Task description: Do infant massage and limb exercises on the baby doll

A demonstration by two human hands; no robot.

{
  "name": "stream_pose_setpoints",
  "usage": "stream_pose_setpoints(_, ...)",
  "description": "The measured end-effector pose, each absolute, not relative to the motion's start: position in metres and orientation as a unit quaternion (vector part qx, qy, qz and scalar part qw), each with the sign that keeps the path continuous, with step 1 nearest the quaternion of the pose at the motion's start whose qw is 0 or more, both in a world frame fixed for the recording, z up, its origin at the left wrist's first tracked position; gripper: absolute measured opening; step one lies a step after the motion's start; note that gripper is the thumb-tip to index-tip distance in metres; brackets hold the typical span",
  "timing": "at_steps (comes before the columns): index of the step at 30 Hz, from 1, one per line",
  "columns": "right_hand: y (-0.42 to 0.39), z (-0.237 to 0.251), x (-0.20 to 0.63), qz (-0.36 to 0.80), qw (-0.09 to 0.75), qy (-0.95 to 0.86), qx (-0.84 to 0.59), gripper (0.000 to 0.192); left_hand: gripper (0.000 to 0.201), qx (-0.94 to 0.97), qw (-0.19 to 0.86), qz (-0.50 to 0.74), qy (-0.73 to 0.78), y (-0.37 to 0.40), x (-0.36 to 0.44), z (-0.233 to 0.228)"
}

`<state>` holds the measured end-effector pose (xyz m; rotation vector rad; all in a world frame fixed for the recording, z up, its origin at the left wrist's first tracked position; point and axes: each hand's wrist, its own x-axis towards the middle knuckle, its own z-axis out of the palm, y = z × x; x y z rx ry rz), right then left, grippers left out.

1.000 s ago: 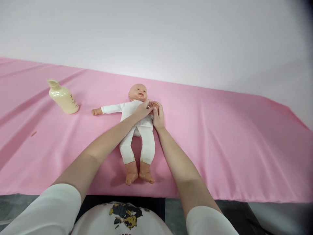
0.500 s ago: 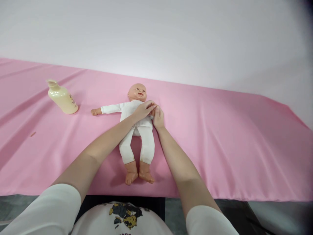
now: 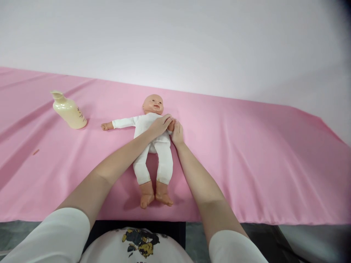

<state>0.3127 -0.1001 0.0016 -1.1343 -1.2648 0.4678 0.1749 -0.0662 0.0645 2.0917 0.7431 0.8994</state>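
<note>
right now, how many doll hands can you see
2. The free doll hand stretches toward the bottle; the held doll hand is between the left hand and right hand, partly hidden.

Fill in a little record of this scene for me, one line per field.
main object: baby doll, lying on its back
clothing: white top and trousers
left hand: fingers over the doll's left hand
right hand: holding it from the other side
nearby: cream-coloured pump bottle, left of the doll
surface: pink cloth
background: white
</note>
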Motion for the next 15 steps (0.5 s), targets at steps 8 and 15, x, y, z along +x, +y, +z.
stream_pose_setpoints(8,-0.101,0.001,0.315,0.213,0.615,-0.578,-0.492,0.046,0.033,0.827,0.364,0.339,0.261,-0.063,0.175,0.061)
stream_pose_setpoints(15,-0.102,0.007,0.309,0.198,0.645,-0.567,-0.472,0.050,0.029,0.824,0.361,0.349,0.263,-0.056,0.177,0.052)
